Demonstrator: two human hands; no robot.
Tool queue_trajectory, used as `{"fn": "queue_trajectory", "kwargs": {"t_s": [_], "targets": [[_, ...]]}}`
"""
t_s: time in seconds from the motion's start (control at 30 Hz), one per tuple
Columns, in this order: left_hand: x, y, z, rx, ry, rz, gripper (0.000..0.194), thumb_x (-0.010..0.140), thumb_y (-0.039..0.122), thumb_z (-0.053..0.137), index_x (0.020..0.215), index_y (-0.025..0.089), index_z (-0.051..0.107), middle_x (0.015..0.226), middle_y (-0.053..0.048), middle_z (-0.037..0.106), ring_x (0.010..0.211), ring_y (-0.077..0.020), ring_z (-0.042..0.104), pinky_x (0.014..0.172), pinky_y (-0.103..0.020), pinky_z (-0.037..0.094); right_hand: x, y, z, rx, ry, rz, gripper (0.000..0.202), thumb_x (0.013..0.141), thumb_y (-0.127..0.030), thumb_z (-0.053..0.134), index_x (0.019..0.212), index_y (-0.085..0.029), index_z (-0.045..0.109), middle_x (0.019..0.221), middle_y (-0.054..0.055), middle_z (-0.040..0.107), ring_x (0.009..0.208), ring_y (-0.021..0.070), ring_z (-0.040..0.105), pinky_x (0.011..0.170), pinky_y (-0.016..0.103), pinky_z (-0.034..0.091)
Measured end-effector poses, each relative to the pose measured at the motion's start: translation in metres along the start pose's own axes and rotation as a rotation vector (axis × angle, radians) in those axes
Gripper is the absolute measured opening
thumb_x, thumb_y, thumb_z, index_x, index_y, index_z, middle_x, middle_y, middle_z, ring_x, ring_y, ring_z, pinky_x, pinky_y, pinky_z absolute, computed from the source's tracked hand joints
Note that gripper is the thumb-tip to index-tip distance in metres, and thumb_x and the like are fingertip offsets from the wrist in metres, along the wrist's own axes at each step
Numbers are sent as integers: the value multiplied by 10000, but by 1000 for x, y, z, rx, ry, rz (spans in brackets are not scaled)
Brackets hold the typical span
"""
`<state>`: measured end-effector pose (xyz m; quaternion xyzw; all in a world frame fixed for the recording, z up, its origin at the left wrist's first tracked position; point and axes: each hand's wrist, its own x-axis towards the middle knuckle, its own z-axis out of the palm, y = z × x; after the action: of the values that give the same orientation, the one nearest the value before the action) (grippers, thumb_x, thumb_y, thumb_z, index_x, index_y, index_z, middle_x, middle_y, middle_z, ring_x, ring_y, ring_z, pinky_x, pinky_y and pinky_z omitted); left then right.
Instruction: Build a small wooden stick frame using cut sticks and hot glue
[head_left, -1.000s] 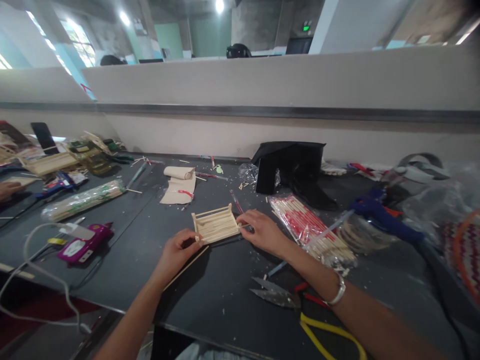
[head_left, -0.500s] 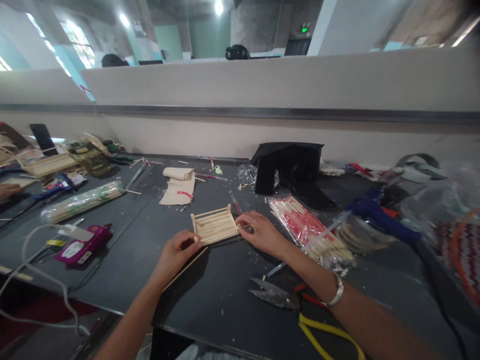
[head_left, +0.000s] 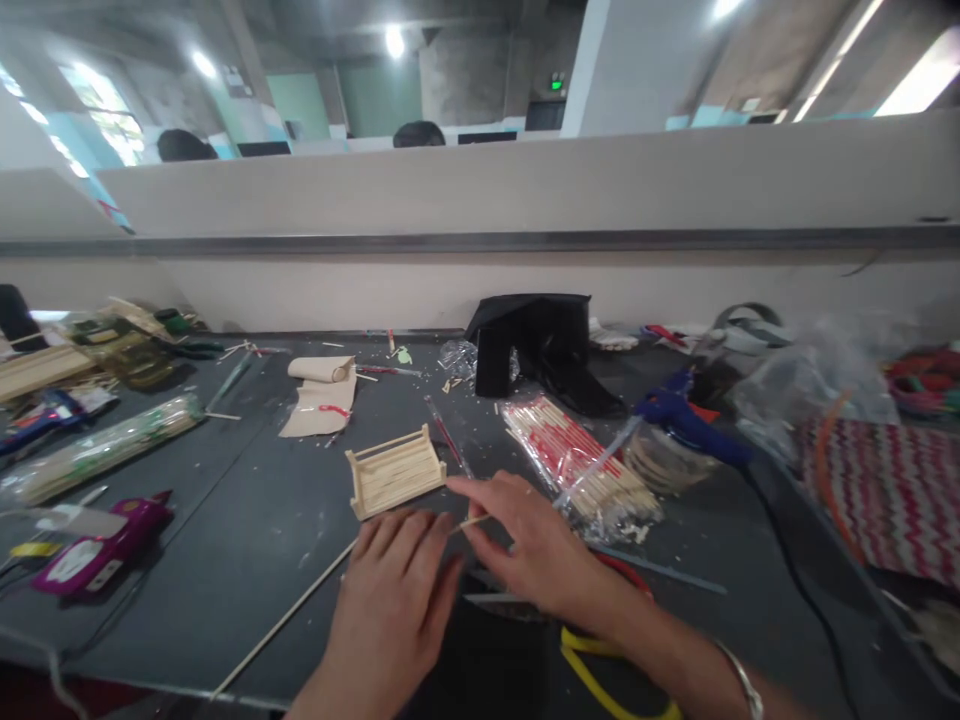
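A small rectangular piece made of wooden sticks (head_left: 397, 472), with raised rails at its edges, lies on the dark table just beyond my hands. My left hand (head_left: 394, 605) is closed, palm down, over a long thin wooden stick (head_left: 289, 615) that slants out toward the table's front edge. Between the thumb and fingers of my right hand (head_left: 532, 545) is a thin wooden piece (head_left: 472, 522), pointing toward my left fingers. Whether it joins the long stick is hidden. Scissors with yellow handles (head_left: 581, 660) lie partly under my right forearm.
Right of my hands lie a bag of red-and-pale sticks (head_left: 570, 450) and a blue glue gun (head_left: 690, 420). Behind stands a black folded object (head_left: 540, 345). Brown paper (head_left: 319, 400), a wrapped stick bundle (head_left: 112, 445) and a purple power strip (head_left: 105, 550) are to the left.
Both hands have left the small stick-built piece and come together nearer me. My left hand has moved onto the long stick. The camera view has shifted right.
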<state>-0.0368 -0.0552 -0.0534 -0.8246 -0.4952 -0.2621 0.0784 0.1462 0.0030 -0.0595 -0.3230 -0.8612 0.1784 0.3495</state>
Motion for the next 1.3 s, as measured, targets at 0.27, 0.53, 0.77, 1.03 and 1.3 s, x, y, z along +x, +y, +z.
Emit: {"fn": "queue_trajectory", "kwargs": {"t_s": [0.27, 0.53, 0.77, 1.03, 1.3], "targets": [[8, 28, 35, -165, -74, 140, 176, 864, 95, 458, 969, 156, 585, 764, -55, 658, 649, -211, 613, 561, -323, 492, -50, -18, -20, -113, 70, 184, 444, 841, -59, 497, 1269, -176, 504, 983, 80, 672, 923, 222, 600, 834, 404, 502], [9, 47, 37, -285, -163, 238, 170, 811, 56, 458, 811, 174, 580, 691, -29, 631, 581, -193, 587, 505, -298, 449, -83, -24, -18, -165, 101, 255, 478, 849, -67, 476, 1309, -195, 451, 960, 66, 684, 855, 217, 638, 816, 433, 536], [2, 27, 30, -429, -198, -3, 185, 882, 144, 452, 841, 184, 628, 648, -13, 618, 562, -146, 570, 518, -238, 399, -114, -14, -35, -322, 172, 269, 416, 876, -105, 490, 1283, -186, 460, 1071, 101, 661, 1000, 223, 619, 840, 392, 539], [20, 4, 12, -962, -182, -694, 335, 843, 437, 548, 740, 145, 678, 524, 34, 415, 486, -95, 351, 459, -213, 236, -140, 17, -24, -399, -309, 315, 646, 625, -43, 582, 1260, -163, 563, 1034, 128, 685, 930, 295, 656, 810, 465, 558], [28, -12, -9, -1175, -1, -800, 346, 805, 465, 620, 751, 129, 684, 544, 39, 380, 528, -82, 294, 482, -209, 205, -139, 19, -34, 100, -166, 559, 459, 700, -154, 565, 1145, -266, 586, 890, 35, 721, 743, 190, 698, 667, 253, 563]]}}
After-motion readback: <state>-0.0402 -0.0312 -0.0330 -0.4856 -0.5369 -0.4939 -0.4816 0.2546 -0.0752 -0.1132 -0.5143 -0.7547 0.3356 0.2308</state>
